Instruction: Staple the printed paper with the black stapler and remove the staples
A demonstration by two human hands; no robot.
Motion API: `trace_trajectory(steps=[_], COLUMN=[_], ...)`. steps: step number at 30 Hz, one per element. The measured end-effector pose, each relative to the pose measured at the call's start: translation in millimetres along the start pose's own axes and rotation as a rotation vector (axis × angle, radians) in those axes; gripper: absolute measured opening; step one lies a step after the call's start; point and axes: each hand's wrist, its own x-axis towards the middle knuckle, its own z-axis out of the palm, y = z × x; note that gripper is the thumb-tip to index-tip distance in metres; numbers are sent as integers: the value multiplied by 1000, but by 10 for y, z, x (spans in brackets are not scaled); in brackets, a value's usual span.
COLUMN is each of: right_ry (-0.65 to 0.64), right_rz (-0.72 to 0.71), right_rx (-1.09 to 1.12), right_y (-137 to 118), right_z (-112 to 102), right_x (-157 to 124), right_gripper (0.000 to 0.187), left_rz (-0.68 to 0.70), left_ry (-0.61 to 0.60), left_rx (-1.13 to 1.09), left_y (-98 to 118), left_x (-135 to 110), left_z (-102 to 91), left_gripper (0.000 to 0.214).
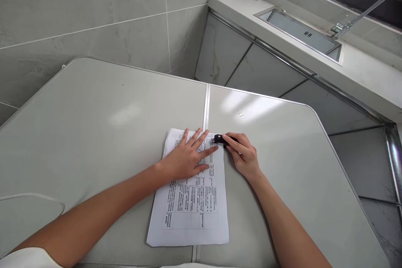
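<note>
A stack of printed paper sheets (188, 234) lies on the table in front of me, its lines of text running lengthwise. My left hand (188, 157) rests flat on the upper part of the sheets with its fingers spread. My right hand (245, 155) is closed around a small black stapler (220, 138) with a metal tip. That tip reaches over the sheets' right edge near the top corner, just beyond my left fingertips. Part of the stapler is hidden by my right fingers.
The pale table (94, 104) has a metal seam (206, 106) running under the sheets. Tiny metallic bits (240, 114) lie beyond my right hand. A white cord (31, 195) is at the left. Behind are a tiled wall (94, 4) and a counter with a sink (298, 29).
</note>
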Motion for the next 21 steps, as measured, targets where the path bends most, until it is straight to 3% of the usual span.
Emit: trace_trajectory(steps=[21], right_ry=[-37], right_rz=[-14], right_rx=[-98], right_y=[-56], right_z=[18], right_x=[24], right_gripper=[53], left_rz=[-16], left_ry=[33], left_rx=[-31], left_y=[18], left_x=[-32], left_z=[18], left_gripper=[69])
